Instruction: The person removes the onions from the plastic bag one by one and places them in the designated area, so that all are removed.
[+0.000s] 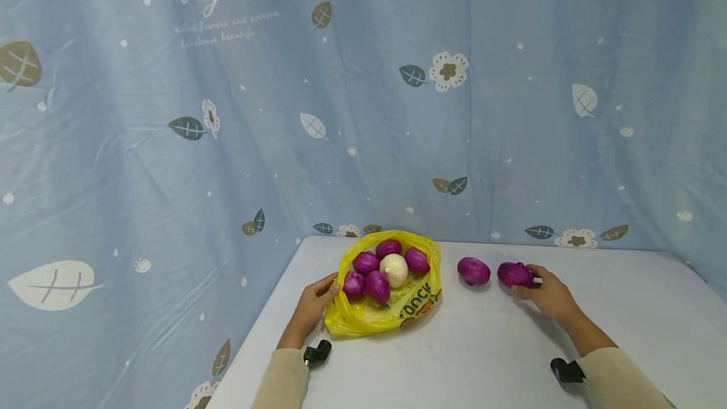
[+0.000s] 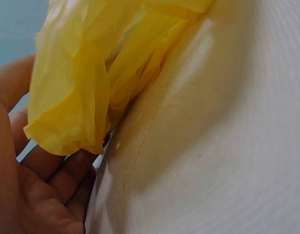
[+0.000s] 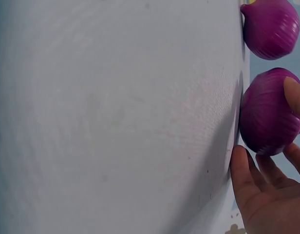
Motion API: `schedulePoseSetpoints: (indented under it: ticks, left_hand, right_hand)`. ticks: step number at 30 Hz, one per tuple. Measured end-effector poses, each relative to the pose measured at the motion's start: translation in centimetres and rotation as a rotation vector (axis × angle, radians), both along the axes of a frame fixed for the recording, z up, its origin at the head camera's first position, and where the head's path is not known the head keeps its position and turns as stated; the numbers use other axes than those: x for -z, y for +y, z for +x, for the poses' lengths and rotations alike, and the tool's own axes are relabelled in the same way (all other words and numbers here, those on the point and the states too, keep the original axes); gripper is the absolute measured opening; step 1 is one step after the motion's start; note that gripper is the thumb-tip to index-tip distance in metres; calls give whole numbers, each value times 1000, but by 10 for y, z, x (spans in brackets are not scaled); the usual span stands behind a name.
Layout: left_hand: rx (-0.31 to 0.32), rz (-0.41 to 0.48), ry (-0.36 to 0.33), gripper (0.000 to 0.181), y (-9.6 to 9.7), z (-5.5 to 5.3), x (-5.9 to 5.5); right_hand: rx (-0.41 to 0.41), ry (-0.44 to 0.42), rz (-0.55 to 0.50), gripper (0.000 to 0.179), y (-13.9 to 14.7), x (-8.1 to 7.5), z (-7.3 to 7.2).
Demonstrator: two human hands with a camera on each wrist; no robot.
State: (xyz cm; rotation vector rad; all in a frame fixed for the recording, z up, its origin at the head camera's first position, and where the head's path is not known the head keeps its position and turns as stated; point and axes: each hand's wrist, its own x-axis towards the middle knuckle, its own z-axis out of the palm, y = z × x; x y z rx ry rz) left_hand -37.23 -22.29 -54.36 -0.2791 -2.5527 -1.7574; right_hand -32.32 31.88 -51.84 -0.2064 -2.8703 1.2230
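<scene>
A yellow plastic bag point(image 1: 363, 327) lies with its mouth spread wide on the white table. Inside it are several purple onions point(image 1: 377, 287) and one white onion point(image 1: 394, 269). At the bag's left rim, my left hand point(image 1: 311, 308) holds the edge; in the left wrist view the yellow plastic point(image 2: 72, 97) hides part of the fingers. Over on the right, my right hand point(image 1: 548, 295) grips a purple onion point(image 1: 514, 274), thumb on its near side and fingers around its right end. Just left of that onion lies another purple onion point(image 1: 474, 271), to the right of the bag.
The white table point(image 1: 454, 358) ends at the back against a blue curtain point(image 1: 375, 112) printed with leaves and flowers. More curtain hangs along the left side. A black wrist camera point(image 1: 318, 353) sits by the left cuff, another point(image 1: 567, 371) by the right cuff.
</scene>
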Motion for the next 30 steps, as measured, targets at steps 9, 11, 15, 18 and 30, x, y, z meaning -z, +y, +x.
schedulePoseSetpoints:
  ticks: [9, 11, 15, 18, 30]
  left_hand:
    - [-8, -14, 1, 52, 1, 3, -2]
    - [-10, -10, -1, 51, 2, 3, -2]
    - [-7, 1, 3, 51, 1, 1, -2]
    - [-9, 8, 6, 52, 1, 0, -2]
    - [0, 10, 18, 53, -1, -2, 2]
  right_hand:
    - [8, -6, -15, 93, -3, -2, 3]
    - [8, -9, -21, 94, -3, -2, 3]
    - [-2, -7, -33, 93, -3, -2, 3]
    - [-5, -3, -36, 93, -3, -3, 5]
    - [7, -17, -22, 88, 1, -10, 18]
